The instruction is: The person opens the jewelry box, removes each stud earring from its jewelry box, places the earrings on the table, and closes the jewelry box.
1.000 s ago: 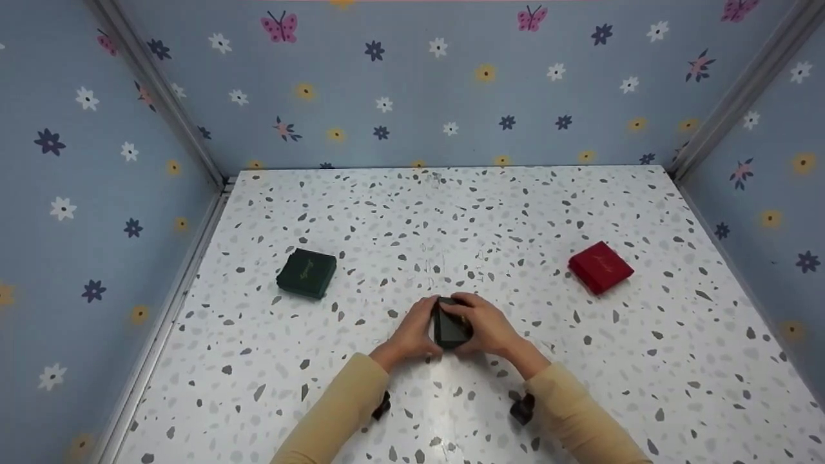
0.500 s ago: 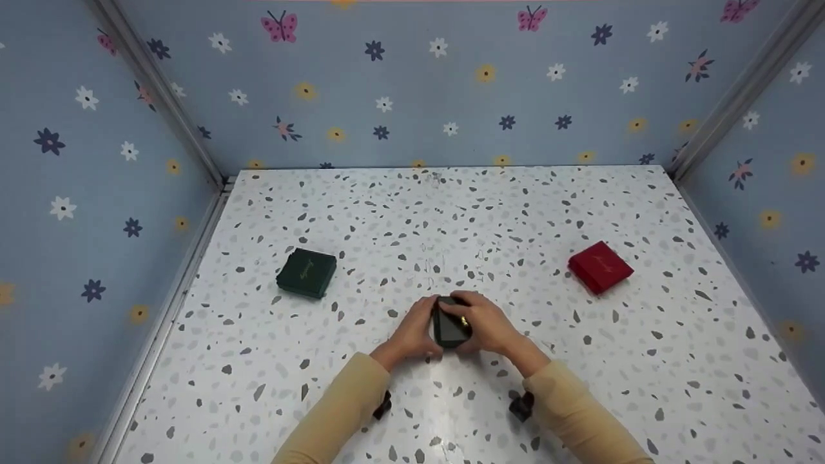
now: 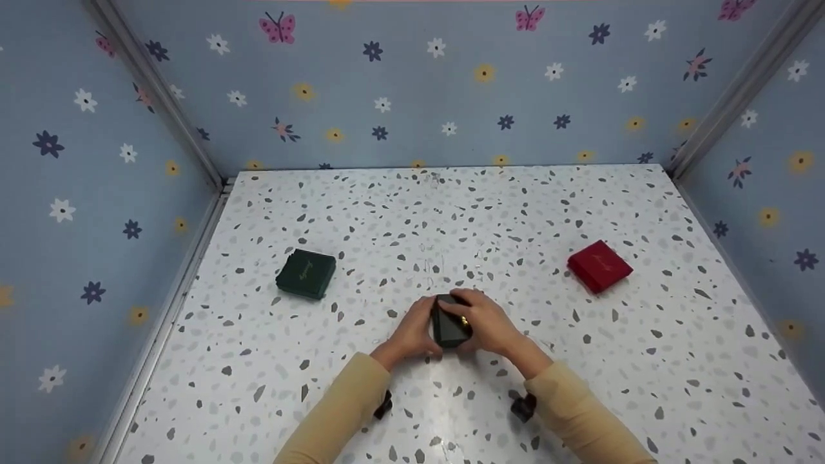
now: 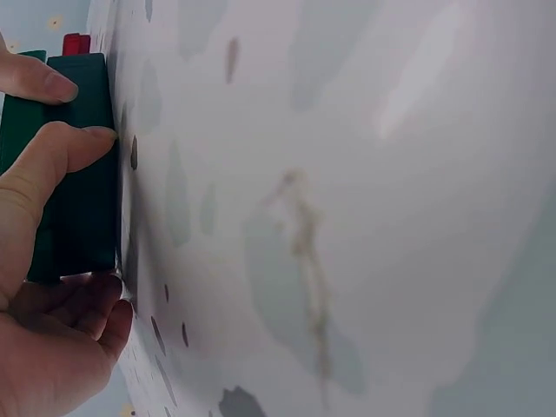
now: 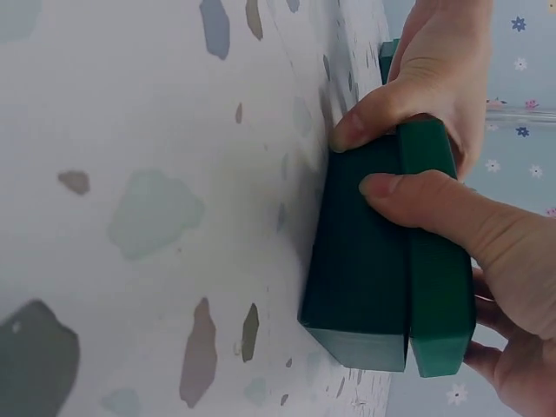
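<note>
A small green box with a lid stands at the middle front of the table, held between both hands. My left hand grips its left side, thumb on the near face, also seen in the left wrist view. My right hand grips the right side, its thumb pressed on the same near face and fingers over the far side. In the right wrist view a thin seam parts the brighter lid from the darker base. A small gold spot shows beside the right fingers. The inside of the box is hidden.
A dark green box with gold lettering lies to the left on the speckled table. To the right lies a red box, also lettered. Flowered blue panels close the back and both sides.
Both hands stay on the green box with almost no movement. The gold spot by the right fingers shows more than a second ago. The other two boxes lie still.
</note>
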`<state>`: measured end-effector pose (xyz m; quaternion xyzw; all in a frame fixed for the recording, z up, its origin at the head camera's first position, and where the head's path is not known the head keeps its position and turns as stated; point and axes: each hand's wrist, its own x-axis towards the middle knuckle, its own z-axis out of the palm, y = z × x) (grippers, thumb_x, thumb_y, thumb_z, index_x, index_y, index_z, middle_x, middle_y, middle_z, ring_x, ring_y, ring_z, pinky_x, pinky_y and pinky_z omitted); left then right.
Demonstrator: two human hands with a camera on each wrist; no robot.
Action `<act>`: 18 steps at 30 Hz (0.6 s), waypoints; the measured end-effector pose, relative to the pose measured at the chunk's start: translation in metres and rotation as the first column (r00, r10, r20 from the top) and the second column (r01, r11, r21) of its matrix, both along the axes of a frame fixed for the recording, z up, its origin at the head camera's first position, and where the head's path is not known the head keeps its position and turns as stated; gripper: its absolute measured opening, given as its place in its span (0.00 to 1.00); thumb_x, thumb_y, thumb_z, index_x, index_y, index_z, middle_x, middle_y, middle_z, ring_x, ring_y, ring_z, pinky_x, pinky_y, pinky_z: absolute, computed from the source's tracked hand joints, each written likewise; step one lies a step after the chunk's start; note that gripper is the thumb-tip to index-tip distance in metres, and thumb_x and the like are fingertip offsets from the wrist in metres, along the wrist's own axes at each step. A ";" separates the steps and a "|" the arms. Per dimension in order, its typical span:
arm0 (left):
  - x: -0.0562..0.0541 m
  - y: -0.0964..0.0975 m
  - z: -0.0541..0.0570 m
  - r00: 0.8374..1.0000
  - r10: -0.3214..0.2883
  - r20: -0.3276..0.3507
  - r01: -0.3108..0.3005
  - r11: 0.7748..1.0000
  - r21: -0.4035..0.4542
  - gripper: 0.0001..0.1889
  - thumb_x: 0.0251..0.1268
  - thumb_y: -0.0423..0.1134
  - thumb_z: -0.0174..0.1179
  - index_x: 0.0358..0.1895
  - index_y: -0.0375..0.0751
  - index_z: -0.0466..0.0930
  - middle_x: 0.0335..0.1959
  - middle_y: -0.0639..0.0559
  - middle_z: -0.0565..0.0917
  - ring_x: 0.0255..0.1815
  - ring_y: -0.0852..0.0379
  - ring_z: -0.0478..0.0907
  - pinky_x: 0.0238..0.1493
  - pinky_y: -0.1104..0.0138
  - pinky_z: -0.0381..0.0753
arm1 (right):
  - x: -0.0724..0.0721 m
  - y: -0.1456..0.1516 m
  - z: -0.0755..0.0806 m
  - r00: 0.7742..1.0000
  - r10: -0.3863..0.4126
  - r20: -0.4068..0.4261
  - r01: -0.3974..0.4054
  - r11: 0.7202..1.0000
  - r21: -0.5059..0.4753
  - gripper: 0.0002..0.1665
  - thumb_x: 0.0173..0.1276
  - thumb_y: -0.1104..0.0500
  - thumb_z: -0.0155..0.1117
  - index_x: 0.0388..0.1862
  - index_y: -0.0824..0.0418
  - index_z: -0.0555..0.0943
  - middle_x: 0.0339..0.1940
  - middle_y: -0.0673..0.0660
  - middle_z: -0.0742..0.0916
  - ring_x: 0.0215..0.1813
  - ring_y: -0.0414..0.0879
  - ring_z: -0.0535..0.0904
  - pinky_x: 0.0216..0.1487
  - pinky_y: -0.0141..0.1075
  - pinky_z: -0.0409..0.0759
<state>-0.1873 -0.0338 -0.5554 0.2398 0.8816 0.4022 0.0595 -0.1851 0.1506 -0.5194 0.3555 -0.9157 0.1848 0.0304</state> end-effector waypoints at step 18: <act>-0.003 -0.002 0.000 0.997 -0.028 -0.065 0.029 1.000 0.003 0.42 0.20 0.33 0.74 0.52 0.34 0.66 0.45 0.45 0.71 0.47 0.52 0.68 0.53 0.62 0.67 | 0.005 0.006 0.006 1.000 0.006 0.029 -0.006 1.000 -0.011 0.49 0.32 0.52 0.78 0.59 0.54 0.71 0.58 0.61 0.71 0.58 0.54 0.65 0.56 0.44 0.66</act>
